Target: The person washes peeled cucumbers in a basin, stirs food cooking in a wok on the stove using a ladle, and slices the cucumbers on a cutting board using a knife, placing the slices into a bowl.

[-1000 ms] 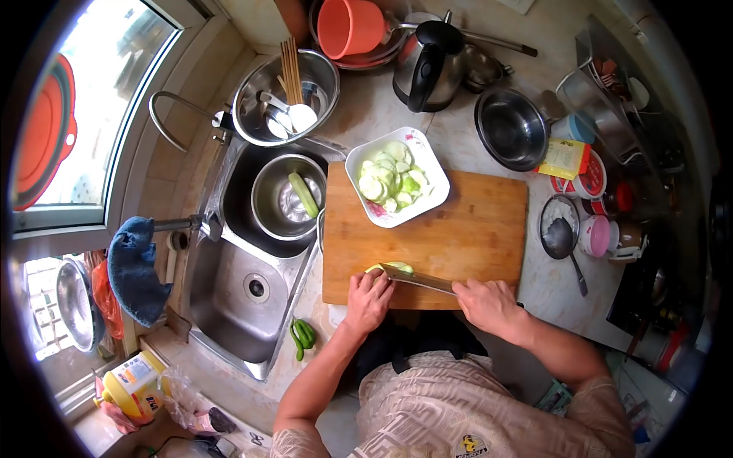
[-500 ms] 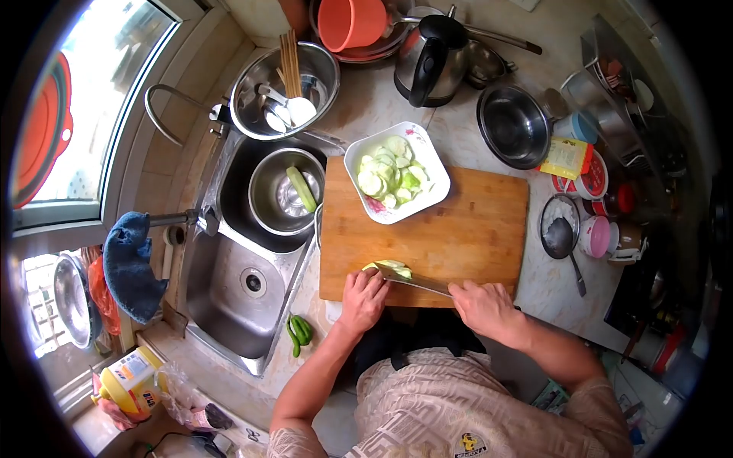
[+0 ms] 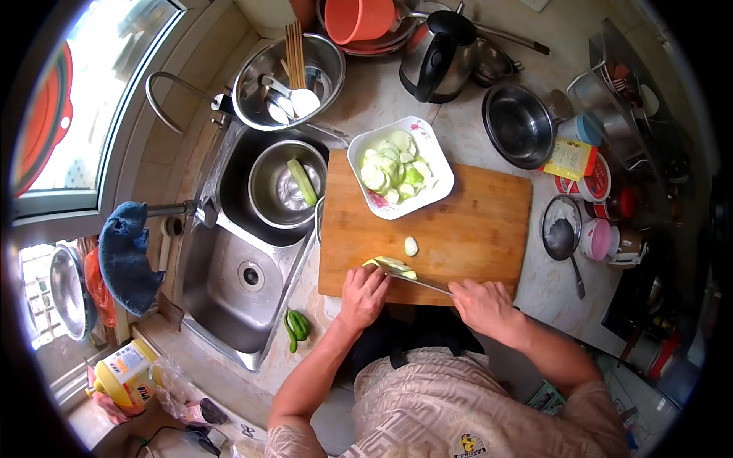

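Observation:
My left hand is closed, its fingertips pressing a pale green cucumber piece near the front edge of the wooden cutting board. In my right hand is the handle of a kitchen knife. Its blade lies against the cucumber, close to my left fingers. A single cut piece rests on the board just beyond the blade. Farther back, a white square bowl with a flower pattern holds many cucumber slices.
Left of the board, a steel bowl with a peeled cucumber stands in the double sink. Green peppers lie on the counter. Behind are an electric kettle and a dark metal bowl. A ladle lies at right.
A cut piece now lies on the board beyond the knife, where none showed before. The blade looks tilted more edge-on. Both hands have stayed nearly in place; the view has shifted slightly.

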`<state>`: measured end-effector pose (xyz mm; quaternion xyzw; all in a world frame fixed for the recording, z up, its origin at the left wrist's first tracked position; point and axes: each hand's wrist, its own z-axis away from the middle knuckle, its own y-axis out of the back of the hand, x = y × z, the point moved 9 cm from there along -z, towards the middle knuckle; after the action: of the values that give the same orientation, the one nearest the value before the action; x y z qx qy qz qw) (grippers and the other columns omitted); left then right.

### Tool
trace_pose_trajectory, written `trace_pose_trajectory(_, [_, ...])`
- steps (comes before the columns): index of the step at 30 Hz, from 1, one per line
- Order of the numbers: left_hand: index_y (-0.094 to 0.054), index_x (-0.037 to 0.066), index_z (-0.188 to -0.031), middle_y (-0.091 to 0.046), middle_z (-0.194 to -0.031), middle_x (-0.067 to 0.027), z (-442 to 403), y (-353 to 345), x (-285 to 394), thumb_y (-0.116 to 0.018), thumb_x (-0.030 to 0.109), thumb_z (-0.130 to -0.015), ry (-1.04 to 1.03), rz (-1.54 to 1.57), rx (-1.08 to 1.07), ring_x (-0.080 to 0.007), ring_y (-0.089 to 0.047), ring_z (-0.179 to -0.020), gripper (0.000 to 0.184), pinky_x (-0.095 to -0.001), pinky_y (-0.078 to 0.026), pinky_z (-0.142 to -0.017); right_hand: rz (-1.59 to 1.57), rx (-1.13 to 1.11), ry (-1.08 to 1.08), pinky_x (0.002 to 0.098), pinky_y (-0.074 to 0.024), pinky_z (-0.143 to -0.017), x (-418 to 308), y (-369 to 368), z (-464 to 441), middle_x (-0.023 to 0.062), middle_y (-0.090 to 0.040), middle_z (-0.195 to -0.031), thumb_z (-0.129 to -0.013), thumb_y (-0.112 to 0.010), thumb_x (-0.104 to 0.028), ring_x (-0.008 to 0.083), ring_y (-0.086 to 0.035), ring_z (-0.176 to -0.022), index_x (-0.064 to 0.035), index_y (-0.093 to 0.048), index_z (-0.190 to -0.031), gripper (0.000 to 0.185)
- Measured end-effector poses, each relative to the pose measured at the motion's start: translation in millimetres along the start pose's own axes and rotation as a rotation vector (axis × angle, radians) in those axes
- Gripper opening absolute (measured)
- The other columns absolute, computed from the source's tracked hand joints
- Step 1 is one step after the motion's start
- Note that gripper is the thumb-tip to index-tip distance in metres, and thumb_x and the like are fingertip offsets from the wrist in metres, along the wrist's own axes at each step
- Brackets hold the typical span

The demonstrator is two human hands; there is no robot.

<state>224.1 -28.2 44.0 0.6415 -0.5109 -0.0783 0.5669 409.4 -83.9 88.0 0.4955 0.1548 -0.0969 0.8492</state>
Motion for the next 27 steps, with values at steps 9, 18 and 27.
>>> trace_pose_trajectory(9, [-0.073,0.001,-0.104,-0.071,-0.11,-0.0098,-4.4,19.3,-5.2,-0.072,-0.001,-0.072,0.075,0.027,0.16,-0.028,-0.065,-0.094,0.032,-0.0402,-0.049,-0.078,-0.146,0.031,0.011,0.056,-0.0513,-0.066,7.8,-27.4,-28.9,0.0161,-0.067,-0.085,-0.097,-0.059,-0.02,0.042,-0.067,-0.075,-0.0083,-0.061,-0.099,0.012])
trace_pose_trajectory(18, [-0.072,-0.001,-0.1,-0.069,-0.107,-0.0108,1.4,12.9,-4.6,-0.073,0.002,-0.072,0.041,0.034,0.126,-0.0279,-0.065,-0.095,0.027,-0.0406,-0.05,-0.076,-0.01,0.035,0.035,0.0556,-0.0512,-0.062,-6.4,3.6,-2.0,0.0152,-0.064,-0.075,-0.098,-0.058,-0.019,0.0397,-0.069,-0.07,-0.0085,-0.06,-0.095,0.011])
trace_pose_trajectory(27, [-0.074,0.001,-0.098,-0.071,-0.107,-0.0095,-3.1,17.8,-3.8,-0.072,-0.002,-0.072,0.045,0.043,0.149,-0.0281,-0.065,-0.094,0.026,-0.0388,-0.051,-0.076,-0.081,0.015,0.047,0.0546,-0.0517,-0.063,8.2,-12.1,-32.0,0.0153,-0.068,-0.083,-0.095,-0.063,-0.021,0.0395,-0.068,-0.073,-0.009,-0.061,-0.096,0.013])
